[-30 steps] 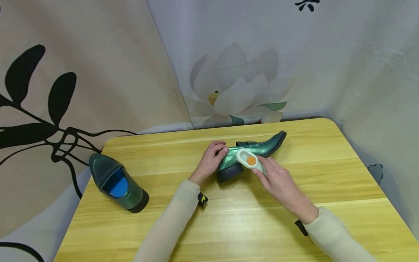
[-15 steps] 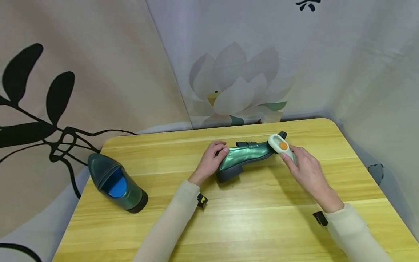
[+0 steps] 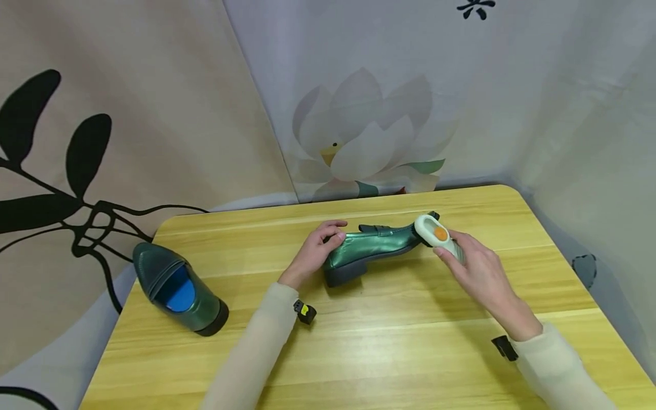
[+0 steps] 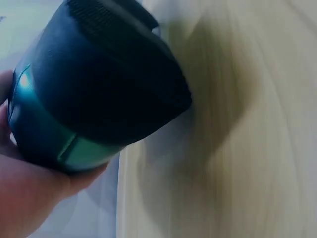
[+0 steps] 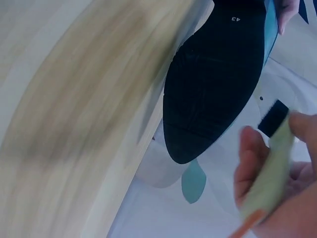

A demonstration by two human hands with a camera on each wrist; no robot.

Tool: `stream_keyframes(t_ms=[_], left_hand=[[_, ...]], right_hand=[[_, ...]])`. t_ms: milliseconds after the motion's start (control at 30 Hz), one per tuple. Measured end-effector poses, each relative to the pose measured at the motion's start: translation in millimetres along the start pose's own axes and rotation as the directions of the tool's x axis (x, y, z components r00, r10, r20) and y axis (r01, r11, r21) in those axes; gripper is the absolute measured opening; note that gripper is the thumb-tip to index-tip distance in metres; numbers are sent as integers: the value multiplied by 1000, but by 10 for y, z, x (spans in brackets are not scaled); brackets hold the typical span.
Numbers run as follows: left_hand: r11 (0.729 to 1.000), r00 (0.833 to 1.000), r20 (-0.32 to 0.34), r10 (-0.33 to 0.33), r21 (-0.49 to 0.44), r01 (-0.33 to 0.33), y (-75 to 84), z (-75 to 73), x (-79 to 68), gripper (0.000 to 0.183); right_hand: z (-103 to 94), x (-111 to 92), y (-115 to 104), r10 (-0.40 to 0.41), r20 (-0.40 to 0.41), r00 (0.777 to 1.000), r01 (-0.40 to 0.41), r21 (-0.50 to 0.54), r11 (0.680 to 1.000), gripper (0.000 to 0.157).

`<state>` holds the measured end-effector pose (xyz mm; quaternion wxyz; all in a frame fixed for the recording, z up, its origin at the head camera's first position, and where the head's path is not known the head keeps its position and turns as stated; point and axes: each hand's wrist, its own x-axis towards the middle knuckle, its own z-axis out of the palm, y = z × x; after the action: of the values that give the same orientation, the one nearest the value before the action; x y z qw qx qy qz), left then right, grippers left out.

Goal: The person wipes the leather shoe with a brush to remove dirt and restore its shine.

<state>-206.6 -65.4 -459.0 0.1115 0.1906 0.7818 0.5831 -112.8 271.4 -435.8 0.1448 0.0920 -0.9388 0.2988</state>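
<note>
A shiny green loafer (image 3: 374, 246) with a black sole and heel is tilted on its side in the head view, toe to the right. My left hand (image 3: 314, 251) grips it at the heel end, thumb on the near side; the heel fills much of the left wrist view (image 4: 114, 74). In my right hand (image 3: 479, 272) is a shoe brush (image 3: 431, 230) with a pale green and white handle and an orange button. Its dark head (image 5: 273, 118) shows in the right wrist view. The brush overlaps the toe in the head view, partly hiding it.
A second green loafer (image 3: 202, 304) with a blue insole stands upright at the left edge of the wooden table (image 3: 389, 353). Behind the table hang printed curtains (image 3: 379, 125), close along its back edge.
The brush went right along the loafer from its side to the toe, then shifted slightly back left. Lately the left hand and the loafer have moved a little left.
</note>
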Motion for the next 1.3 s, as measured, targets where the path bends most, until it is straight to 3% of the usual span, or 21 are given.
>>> stream_keyframes(t_ms=[200,333,467,733,900,1000,1133,1300], left_hand=[[998,999,36,12,55,-14,-31,-131,-51,27],[994,1000,-1,29,106,-28,-46,-89,-50,25],[987,998,-54,45,154,-36,-61,-37,-62,23],[984,995,-75,60,173,-46,-74,-14,-72,21],[982,995,-72,65,182,-51,-96,-1,-60,20],[981,995,-73,63,186,-48,-102,9,-58,21],[983,995,-86,57,178,-41,-109,6,-61,22],[983,994,-99,54,177,-36,-107,-5,-58,21]], right_hand=[[123,-57,-70,-80,83,993,81,-6,997,46],[215,-91,-121,-141,96,985,143,-12,990,47],[235,-95,-127,-149,73,986,152,-33,988,49],[134,95,180,-7,20,1000,8,-34,999,47],[95,285,507,107,14,994,-106,-40,994,56],[78,300,552,131,27,991,-130,-28,991,58],[95,198,355,79,37,996,-79,17,997,52],[185,17,51,-91,71,993,87,52,995,44]])
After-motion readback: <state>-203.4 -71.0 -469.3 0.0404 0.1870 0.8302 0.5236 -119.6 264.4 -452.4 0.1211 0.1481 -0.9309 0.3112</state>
